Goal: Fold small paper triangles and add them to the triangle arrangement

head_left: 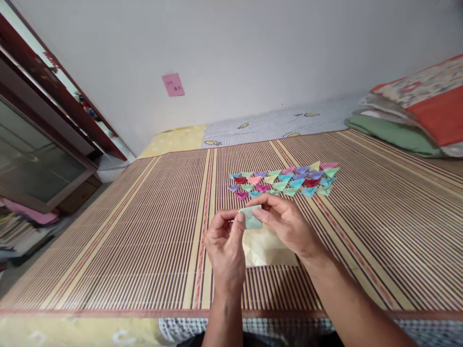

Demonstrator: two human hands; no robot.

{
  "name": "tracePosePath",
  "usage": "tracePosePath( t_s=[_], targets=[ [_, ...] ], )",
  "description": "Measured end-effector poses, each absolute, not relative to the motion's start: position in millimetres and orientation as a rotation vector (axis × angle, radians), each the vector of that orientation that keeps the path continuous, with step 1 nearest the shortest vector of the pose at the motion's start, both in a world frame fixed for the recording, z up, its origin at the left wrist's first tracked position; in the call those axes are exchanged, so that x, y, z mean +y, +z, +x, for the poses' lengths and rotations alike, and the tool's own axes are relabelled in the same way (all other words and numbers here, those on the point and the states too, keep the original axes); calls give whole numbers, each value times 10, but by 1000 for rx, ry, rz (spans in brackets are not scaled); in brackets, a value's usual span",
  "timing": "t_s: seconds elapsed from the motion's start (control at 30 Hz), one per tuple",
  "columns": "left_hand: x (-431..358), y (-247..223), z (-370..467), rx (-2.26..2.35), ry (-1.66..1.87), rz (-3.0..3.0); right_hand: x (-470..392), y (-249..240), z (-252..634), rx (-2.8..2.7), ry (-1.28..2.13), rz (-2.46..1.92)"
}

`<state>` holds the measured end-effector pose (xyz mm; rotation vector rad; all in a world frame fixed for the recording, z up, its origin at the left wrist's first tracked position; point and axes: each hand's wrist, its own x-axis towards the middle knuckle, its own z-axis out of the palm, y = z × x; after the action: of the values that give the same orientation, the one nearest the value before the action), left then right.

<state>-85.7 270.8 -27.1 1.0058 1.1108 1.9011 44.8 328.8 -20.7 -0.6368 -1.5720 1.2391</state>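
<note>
A small pale green folded paper (pixel 252 219) is held up between my two hands. My left hand (pixel 227 241) pinches its left edge between thumb and fingers. Its upper right corner is gripped by the thumb and fingers of my right hand (pixel 280 219). Below the hands, a creased cream sheet of paper (pixel 269 253) lies flat on the striped mat (pixel 173 241). Beyond them sit several small folded paper pieces (pixel 285 178) in many colours, laid out in rows; my right hand hides part of the nearest row.
Folded bedding and a pillow (pixel 415 106) are piled at the far right. A pink note (pixel 173 85) is stuck to the wall. Patterned sheet (pixel 260 123) shows beyond the mat. A glass-panelled door (pixel 36 144) stands at the left.
</note>
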Motion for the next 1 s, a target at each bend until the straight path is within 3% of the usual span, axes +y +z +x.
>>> tracePosePath(
  t_s=[0.63,1.0],
  targets=[
    [2735,-258,-857,1210,1839,1024,3226,-121,396,-1699,767,-619],
    [2736,-251,-842,1150,1860,944,3205,-103,402,-1660,853,-652]
  ],
)
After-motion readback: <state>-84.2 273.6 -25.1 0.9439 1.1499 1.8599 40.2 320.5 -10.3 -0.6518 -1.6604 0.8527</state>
